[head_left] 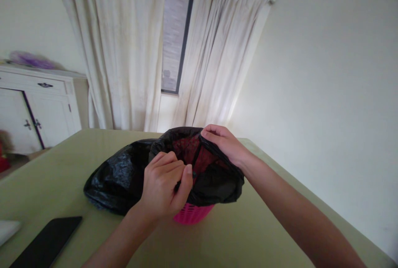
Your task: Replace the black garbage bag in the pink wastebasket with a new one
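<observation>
**Black bag (124, 177) going over pink bin (192, 213)**

Left hand (163, 187) is pinching the bag's near rim shut between thumb and fingers; right hand (225, 143) is gripping the far rim. Bag is draping the bin on the green table (62, 168). Best kept taut, both edges pulled evenly downward.

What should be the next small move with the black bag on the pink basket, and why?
Probably pull the near edge of the black bag down over the pink basket rim. The left hand pinches that edge and the right hand holds the far edge, yet much plastic lies bunched leftward.
</observation>
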Available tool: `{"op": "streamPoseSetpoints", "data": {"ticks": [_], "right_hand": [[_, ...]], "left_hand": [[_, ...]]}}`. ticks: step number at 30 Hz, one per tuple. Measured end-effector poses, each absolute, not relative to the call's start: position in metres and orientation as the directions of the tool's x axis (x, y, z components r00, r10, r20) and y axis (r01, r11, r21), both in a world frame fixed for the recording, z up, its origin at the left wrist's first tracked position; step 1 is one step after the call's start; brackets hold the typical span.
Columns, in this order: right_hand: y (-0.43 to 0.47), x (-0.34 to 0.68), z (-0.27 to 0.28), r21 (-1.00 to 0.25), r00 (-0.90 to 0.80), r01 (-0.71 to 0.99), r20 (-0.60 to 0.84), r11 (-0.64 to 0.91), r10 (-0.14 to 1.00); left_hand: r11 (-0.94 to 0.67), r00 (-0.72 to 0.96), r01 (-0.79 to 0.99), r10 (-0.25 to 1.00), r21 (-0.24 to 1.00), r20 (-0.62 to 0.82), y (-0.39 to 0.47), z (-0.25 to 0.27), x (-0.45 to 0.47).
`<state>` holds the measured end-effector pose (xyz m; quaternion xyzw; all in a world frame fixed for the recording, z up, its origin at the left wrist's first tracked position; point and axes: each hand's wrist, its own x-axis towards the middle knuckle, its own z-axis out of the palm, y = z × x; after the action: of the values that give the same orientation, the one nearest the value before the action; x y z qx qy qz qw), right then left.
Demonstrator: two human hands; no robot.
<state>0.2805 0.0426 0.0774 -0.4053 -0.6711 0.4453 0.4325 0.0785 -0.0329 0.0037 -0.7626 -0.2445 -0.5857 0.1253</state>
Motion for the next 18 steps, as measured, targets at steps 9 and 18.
{"op": "streamPoseSetpoints", "data": {"ticks": [9, 18], "right_hand": [[-0.003, 0.245, 0.102, -0.927, -0.529, -0.067, 0.346, 0.369, 0.774], [-0.016, 0.299, 0.125, -0.665, 0.071, -0.302, 0.699, 0.683, 0.711]], "left_hand": [[-0.846, 0.182, 0.51, 0.28, 0.153, 0.943, -0.032, 0.005, 0.087], [-0.822, 0.16, 0.518, 0.366, 0.237, 0.917, -0.031, 0.006, 0.087]]}}
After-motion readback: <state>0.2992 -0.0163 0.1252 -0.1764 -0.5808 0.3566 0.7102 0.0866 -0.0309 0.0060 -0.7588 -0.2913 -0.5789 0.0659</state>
